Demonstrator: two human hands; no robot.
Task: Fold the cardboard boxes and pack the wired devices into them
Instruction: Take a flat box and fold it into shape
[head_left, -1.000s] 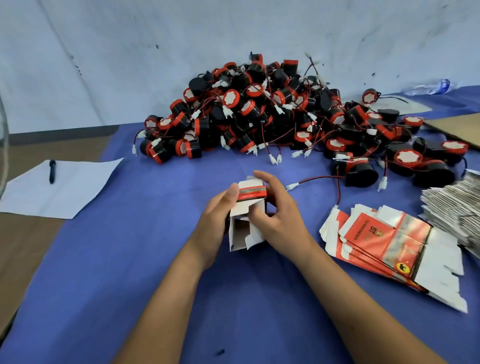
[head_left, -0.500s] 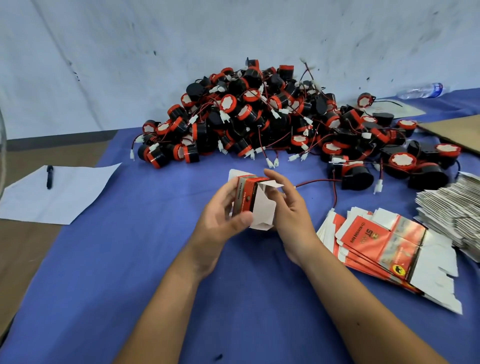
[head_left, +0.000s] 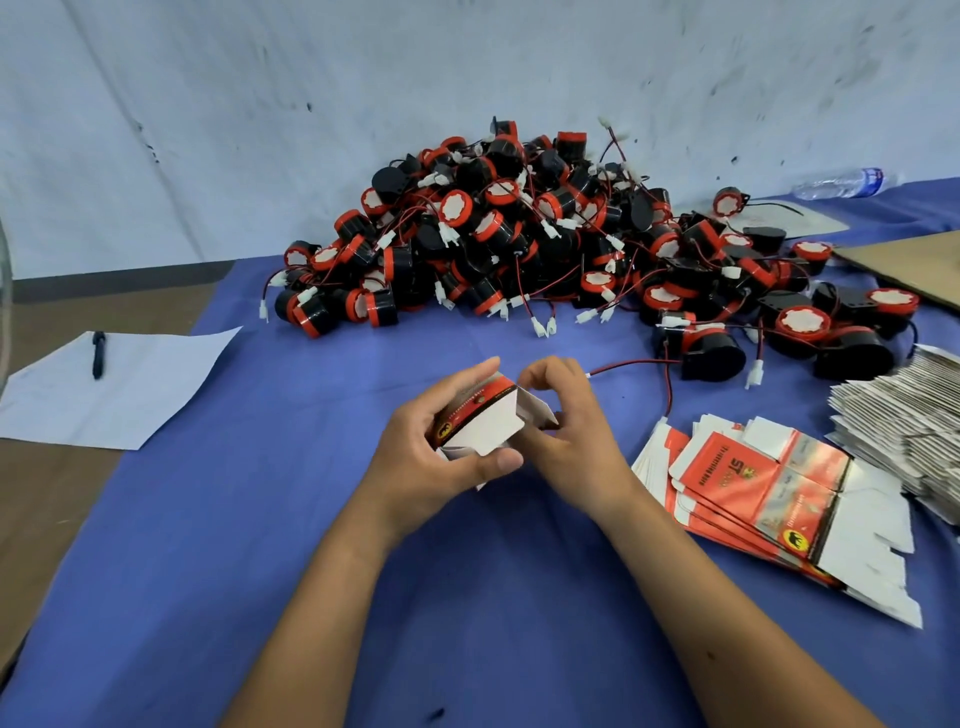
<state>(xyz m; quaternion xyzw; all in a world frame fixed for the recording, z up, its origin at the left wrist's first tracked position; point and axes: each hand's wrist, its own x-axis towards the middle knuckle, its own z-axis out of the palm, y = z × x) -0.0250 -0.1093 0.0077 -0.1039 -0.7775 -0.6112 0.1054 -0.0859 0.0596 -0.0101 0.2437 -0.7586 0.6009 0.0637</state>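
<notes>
Red-white box (head_left: 480, 423) half-folded, white flaps open, left hand (head_left: 434, 460) & right hand (head_left: 569, 436) fingers pinching it

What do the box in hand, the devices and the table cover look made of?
Box: thin printed card, white inside, creased flaps. Devices: seemingly black plastic bodies with red bands, thin insulated wires. Cover: blue, matte, probably cloth; the weave is too fine to see.

half-folded red-and-white box (head_left: 480, 423) between left hand (head_left: 441, 457) and right hand (head_left: 566, 436), above blue cloth (head_left: 311, 519), pile of wired devices (head_left: 545, 244) beyond
</notes>
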